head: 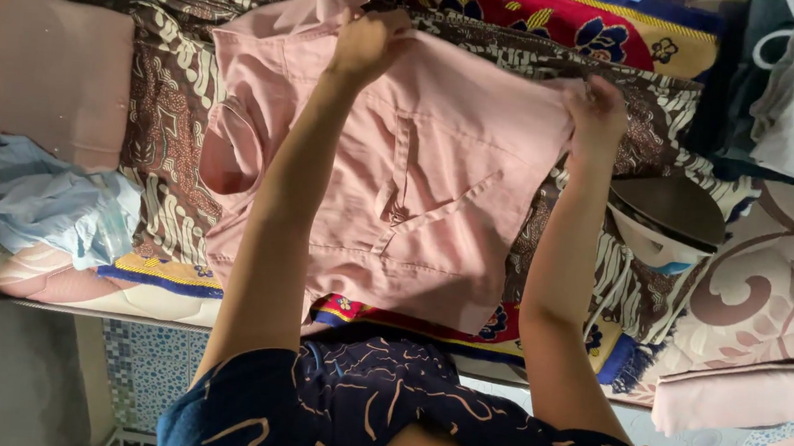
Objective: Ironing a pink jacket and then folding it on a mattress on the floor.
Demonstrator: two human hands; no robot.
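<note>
A pink garment (437, 189) with a stitched pocket lies spread over a brown patterned cloth (168, 95) on a low surface. My left hand (370, 42) grips the garment's far edge near its top fold. My right hand (599, 109) pinches the garment's right corner and pulls it taut. Both forearms reach out over the pink fabric.
An iron (662, 223) stands just right of the garment, close to my right forearm. A folded pink cloth (49, 68) and a crumpled light blue cloth (35, 198) lie at the left. Another folded pink piece (738, 401) sits at the lower right; a red floral cloth (569, 21) lies beyond.
</note>
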